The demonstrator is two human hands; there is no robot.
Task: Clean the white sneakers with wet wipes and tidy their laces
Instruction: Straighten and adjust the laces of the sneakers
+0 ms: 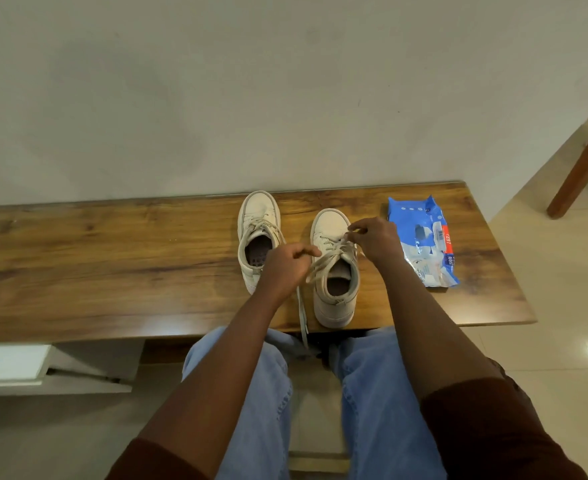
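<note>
**Lacing in hand, wipes untouched**

Nearest you, a loose lace end [303, 313] trails over the table [112, 254] edge toward your knees. Your left hand [285, 268] is curled, apparently round the lace [323, 263]; your right hand [377, 240] pinches it above the nearer sneaker [334, 310]. Next, draw both ends even and snug. Beyond stand the other sneaker [259, 209] and the wipes pack [424, 244].

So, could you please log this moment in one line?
phase: lacing | left hand: holds lace | right hand: pinches lace | target: nearer sneaker | wipes pack: on table
</note>
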